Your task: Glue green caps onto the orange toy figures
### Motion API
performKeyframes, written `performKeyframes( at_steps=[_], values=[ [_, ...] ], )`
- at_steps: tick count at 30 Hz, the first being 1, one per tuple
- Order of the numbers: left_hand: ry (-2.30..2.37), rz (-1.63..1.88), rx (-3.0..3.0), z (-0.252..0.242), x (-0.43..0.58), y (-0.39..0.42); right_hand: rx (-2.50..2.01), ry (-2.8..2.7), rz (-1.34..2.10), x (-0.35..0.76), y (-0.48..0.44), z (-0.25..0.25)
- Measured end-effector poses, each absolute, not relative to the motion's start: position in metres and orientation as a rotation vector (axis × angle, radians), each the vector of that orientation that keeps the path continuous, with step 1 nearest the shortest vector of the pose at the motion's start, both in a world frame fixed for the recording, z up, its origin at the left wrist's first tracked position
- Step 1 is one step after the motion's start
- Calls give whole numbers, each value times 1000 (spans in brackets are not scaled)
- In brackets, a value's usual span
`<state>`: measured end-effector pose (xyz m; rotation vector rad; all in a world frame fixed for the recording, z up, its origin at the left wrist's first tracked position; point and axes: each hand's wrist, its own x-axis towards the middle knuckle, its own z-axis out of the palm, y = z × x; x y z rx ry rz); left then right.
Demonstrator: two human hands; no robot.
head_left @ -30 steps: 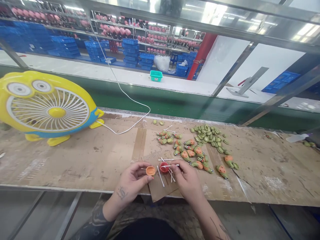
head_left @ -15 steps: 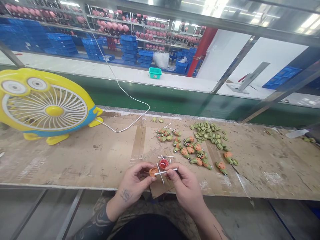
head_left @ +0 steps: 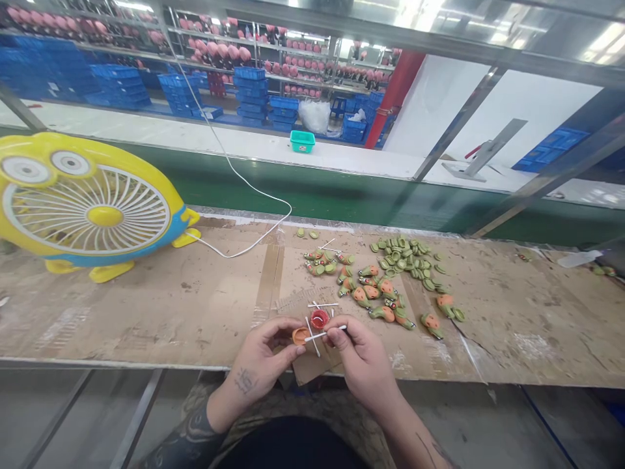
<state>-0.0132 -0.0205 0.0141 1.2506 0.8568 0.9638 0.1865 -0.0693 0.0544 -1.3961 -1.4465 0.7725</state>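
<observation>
Between the thumb and fingers of my left hand (head_left: 266,352) is a small orange oval piece (head_left: 300,336), its hollow face turned up. My right hand (head_left: 361,355) pinches a cotton swab (head_left: 325,334), whose left tip meets or nearly meets the orange piece. Just beyond the fingers stands a small open pot of red paint (head_left: 319,318). Loose cotton swabs (head_left: 323,305) lie around the pot. Right of my hands, several green and orange painted figurines (head_left: 372,292) lie scattered, with a pile of small green oval pieces (head_left: 401,255) behind them.
A yellow cartoon-shaped fan (head_left: 105,215) stands on the cardboard-covered table (head_left: 215,312) at left, its white cable (head_left: 244,182) running up and back. Behind a green ledge sits a teal basket (head_left: 303,141). A plastic bottle (head_left: 579,259) lies at far right.
The swab's left tip has shifted slightly to the right on or over the orange piece, and its right end is raised a little. Both hands keep their grips.
</observation>
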Motion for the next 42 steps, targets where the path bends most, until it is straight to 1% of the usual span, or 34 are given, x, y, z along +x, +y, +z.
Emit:
performKeyframes(
  at_steps=[6, 11, 20, 26, 32, 42],
  values=[
    [840, 915, 1132, 13, -14, -18, -1408, -1467, 689, 190, -69, 54],
    [898, 969, 1063, 5, -16, -11, -1463, -1521, 625, 201, -54, 39],
    [886, 972, 1015, 3, -17, -11, -1501, -1620, 653, 204, -39, 18],
    [865, 962, 1020, 4, -15, -11, -1435, -1502, 673, 206, -46, 28],
    [825, 929, 1047, 11, -11, -12, -1285, -1424, 770, 197, -56, 46],
    [815, 885, 1041, 11, -11, -16, -1272, -1437, 771, 193, -56, 44]
  ],
)
